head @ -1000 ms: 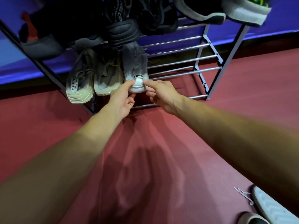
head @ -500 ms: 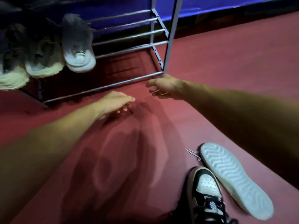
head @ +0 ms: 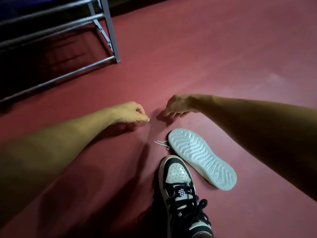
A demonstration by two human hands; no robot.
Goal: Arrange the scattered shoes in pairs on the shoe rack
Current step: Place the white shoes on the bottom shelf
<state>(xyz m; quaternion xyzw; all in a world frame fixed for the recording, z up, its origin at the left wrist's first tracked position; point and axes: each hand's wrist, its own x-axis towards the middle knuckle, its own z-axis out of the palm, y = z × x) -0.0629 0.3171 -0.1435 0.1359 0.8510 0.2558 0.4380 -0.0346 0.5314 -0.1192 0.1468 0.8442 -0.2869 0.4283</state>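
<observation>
A white shoe (head: 202, 158) lies sole up on the red floor, a loose lace end beside its toe. Touching it on the near side stands a black-and-white sneaker (head: 178, 182) with black laces, its heel cut off by the bottom edge. My right hand (head: 178, 105) hovers just beyond the white shoe's toe, fingers hanging down and apart, holding nothing. My left hand (head: 130, 112) is level with it to the left, fingers loosely curled in, with nothing in it. The shoe rack (head: 109, 31) stands at the upper left; only its lower bars and right leg show.
Red floor (head: 223, 57) stretches to the right and beyond the hands. The rack's bottom rail (head: 68, 74) runs low across the left. A dark wall base (head: 154, 4) crosses the top edge.
Both hands let go of the grey shoe on the rack and drew back toward me. The view swung down and right, so the shoes on the rack are out of sight.
</observation>
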